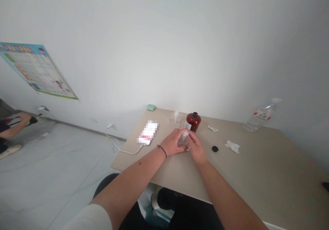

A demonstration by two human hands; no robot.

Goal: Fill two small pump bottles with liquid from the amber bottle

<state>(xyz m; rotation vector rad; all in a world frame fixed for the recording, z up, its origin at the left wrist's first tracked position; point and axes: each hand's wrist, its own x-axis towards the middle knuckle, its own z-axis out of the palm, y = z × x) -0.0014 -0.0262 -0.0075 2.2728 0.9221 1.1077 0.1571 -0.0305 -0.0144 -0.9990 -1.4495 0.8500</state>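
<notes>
My left hand (174, 141) is wrapped round a small clear bottle-like container (182, 141) with a whitish top, held just above the table. The fingers of my right hand (196, 146) are closed at its top and right side; whether they grip the top itself is partly hidden. Right behind my hands stands a brown bottle (194, 121) with a white label, its neck uncapped. A small clear object with a white upright tip (176, 117) is to its left. A round black cap (215, 149) lies to the right of my right hand.
A phone (148, 132) with a white charging cable (130, 152) lies left on the table. Crumpled tissues (232, 146) and a clear water bottle (259, 117) are on the right. A small green case (150, 107) sits at the back corner. Another person's arm (15, 129) shows far left.
</notes>
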